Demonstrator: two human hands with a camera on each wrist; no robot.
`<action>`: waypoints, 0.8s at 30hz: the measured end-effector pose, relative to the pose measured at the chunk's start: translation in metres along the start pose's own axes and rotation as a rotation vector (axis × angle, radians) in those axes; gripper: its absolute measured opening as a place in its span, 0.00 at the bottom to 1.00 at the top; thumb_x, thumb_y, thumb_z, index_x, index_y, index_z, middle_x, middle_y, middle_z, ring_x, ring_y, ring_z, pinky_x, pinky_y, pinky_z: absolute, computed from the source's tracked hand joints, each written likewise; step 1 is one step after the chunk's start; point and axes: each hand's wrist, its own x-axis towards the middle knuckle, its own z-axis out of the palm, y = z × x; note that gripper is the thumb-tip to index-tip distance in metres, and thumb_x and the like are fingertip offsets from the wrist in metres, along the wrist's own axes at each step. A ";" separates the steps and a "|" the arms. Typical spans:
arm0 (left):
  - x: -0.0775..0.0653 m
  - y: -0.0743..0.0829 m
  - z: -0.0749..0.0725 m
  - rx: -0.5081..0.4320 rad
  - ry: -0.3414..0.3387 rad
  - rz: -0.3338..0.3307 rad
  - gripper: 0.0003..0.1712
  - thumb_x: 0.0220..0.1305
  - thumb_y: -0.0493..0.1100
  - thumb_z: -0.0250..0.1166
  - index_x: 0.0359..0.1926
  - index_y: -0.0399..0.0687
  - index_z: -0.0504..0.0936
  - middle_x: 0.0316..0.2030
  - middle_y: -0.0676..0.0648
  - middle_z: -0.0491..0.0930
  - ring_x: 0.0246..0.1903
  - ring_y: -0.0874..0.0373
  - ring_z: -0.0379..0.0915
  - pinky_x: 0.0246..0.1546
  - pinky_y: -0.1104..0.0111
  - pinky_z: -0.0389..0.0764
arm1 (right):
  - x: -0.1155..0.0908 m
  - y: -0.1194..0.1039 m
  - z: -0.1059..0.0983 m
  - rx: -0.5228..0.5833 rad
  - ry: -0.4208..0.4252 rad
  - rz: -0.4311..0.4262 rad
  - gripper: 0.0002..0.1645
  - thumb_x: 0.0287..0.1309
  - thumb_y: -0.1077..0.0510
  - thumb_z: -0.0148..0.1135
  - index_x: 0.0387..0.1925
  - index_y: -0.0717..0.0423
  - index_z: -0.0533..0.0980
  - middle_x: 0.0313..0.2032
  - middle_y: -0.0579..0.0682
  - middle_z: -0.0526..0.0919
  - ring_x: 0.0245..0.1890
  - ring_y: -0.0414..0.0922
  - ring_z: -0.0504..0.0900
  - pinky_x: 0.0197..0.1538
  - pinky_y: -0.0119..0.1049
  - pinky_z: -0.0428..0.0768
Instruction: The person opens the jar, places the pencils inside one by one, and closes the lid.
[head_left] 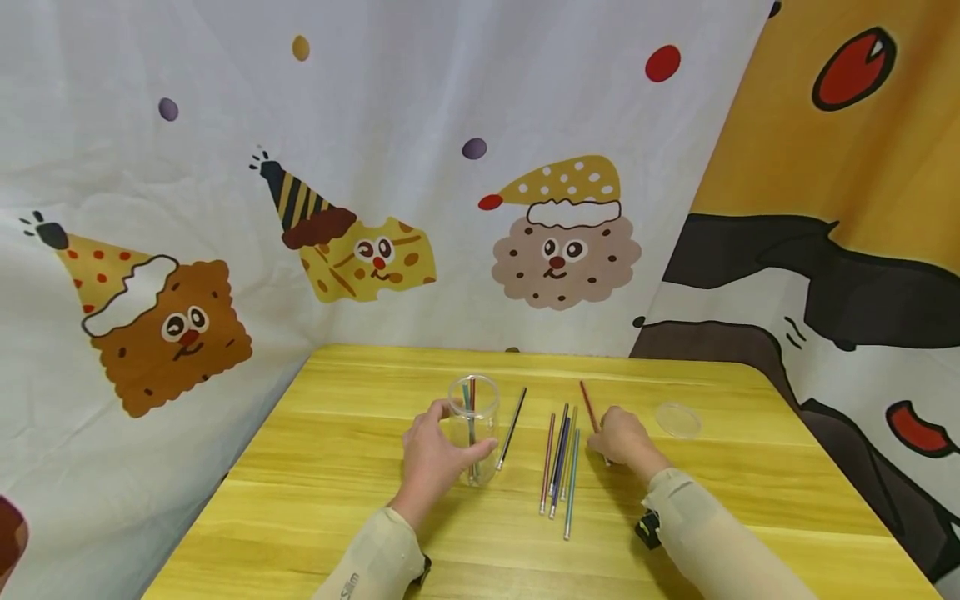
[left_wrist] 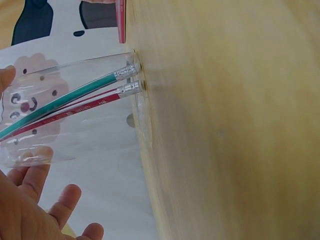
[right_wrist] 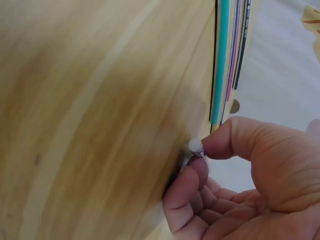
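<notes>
My left hand (head_left: 433,457) holds a clear plastic jar (head_left: 487,423) upright on the table, thumb on one side and fingers on the other. Inside it lean a green pencil (left_wrist: 75,95) and a red pencil (left_wrist: 80,109), eraser ends down, plain in the left wrist view. Farther right, my right hand (head_left: 624,435) pinches another red pencil (head_left: 589,403) near its eraser end (right_wrist: 196,147) between thumb and fingers, low over the wood. Between the hands lie several loose pencils (head_left: 561,460), dark, red and teal among them. A single black pencil (head_left: 513,427) lies close beside the jar.
A clear round lid (head_left: 678,420) lies flat to the right of my right hand. The yellow wood-grain table (head_left: 345,400) ends at the back against a white cloth (head_left: 405,100) printed with cartoon snacks.
</notes>
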 end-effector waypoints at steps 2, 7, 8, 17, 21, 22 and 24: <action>0.000 0.000 0.000 -0.001 0.000 0.004 0.44 0.43 0.64 0.88 0.60 0.58 0.80 0.59 0.49 0.83 0.66 0.38 0.72 0.68 0.35 0.69 | 0.000 0.003 0.001 0.020 -0.003 -0.003 0.13 0.60 0.59 0.67 0.22 0.59 0.78 0.15 0.47 0.75 0.15 0.41 0.69 0.20 0.31 0.67; -0.001 0.000 0.000 -0.001 0.002 0.001 0.44 0.43 0.64 0.88 0.59 0.58 0.80 0.58 0.49 0.83 0.66 0.37 0.72 0.66 0.35 0.71 | 0.001 0.010 0.000 0.145 -0.009 -0.001 0.18 0.66 0.56 0.62 0.19 0.53 0.74 0.15 0.45 0.74 0.16 0.40 0.67 0.21 0.31 0.67; -0.001 0.000 0.000 -0.001 0.000 0.000 0.44 0.43 0.64 0.88 0.59 0.58 0.80 0.58 0.49 0.83 0.65 0.37 0.72 0.66 0.35 0.71 | 0.001 0.010 0.000 0.165 -0.001 -0.002 0.16 0.68 0.55 0.61 0.22 0.53 0.74 0.17 0.46 0.74 0.17 0.41 0.68 0.23 0.32 0.68; -0.001 0.002 0.000 -0.007 -0.004 0.002 0.45 0.43 0.64 0.88 0.60 0.57 0.80 0.60 0.48 0.83 0.66 0.38 0.72 0.69 0.34 0.68 | -0.005 -0.007 -0.011 0.232 0.121 -0.112 0.15 0.76 0.53 0.52 0.49 0.61 0.77 0.38 0.55 0.83 0.31 0.47 0.74 0.33 0.37 0.72; -0.001 0.002 0.001 -0.010 -0.003 -0.006 0.45 0.43 0.64 0.88 0.61 0.57 0.80 0.61 0.48 0.83 0.66 0.38 0.72 0.68 0.34 0.70 | -0.010 -0.013 -0.012 0.239 0.127 -0.166 0.15 0.76 0.56 0.53 0.52 0.63 0.78 0.40 0.57 0.86 0.32 0.46 0.77 0.34 0.37 0.75; -0.002 0.001 0.001 -0.010 -0.002 -0.011 0.45 0.43 0.64 0.88 0.61 0.57 0.80 0.61 0.49 0.83 0.66 0.38 0.72 0.68 0.34 0.71 | -0.011 -0.014 -0.012 0.244 0.119 -0.175 0.15 0.77 0.56 0.54 0.53 0.63 0.78 0.40 0.57 0.86 0.32 0.45 0.77 0.33 0.37 0.75; -0.002 0.000 0.001 -0.005 0.002 -0.012 0.46 0.43 0.64 0.88 0.61 0.57 0.80 0.61 0.48 0.83 0.66 0.38 0.73 0.65 0.35 0.74 | -0.013 -0.014 -0.012 0.258 0.105 -0.184 0.15 0.80 0.55 0.54 0.52 0.63 0.79 0.39 0.57 0.87 0.31 0.45 0.77 0.32 0.36 0.74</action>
